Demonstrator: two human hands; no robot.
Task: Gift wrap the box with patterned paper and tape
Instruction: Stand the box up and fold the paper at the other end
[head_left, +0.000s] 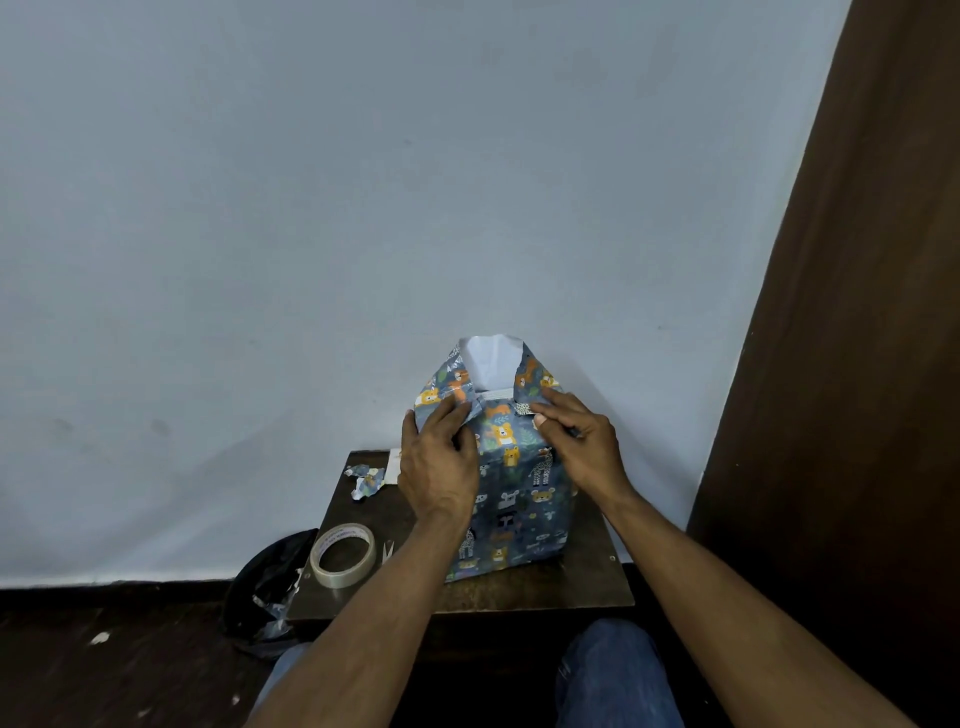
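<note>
Both your arms reach forward over your knees to the box (511, 483), which stands tall on the small dark table (587, 587) close to the pale wall. Your left hand (439, 465) lies against the upper left side of the box, with the thumb on the left edge and the fingers bent over a flap of the patterned paper (540, 499), holding that flap down near the top. Your right hand (582, 441) is on the upper right side, with the thumb and the first finger pinching the edge of the other paper flap and the rest of the fingers curled. I cannot tell if there is a bit of tape between those fingers. The box sits between your two hands, touching both, and the blue animal paper covers its front and sides. At the top, the paper is not closed, and the white inside of a back flap stands up behind your fingers. The tape roll (344, 555) lies flat on the table, to the left of your left arm, well apart from the box. A crumpled paper scrap (368, 480) lies at the far left corner of the table.
</note>
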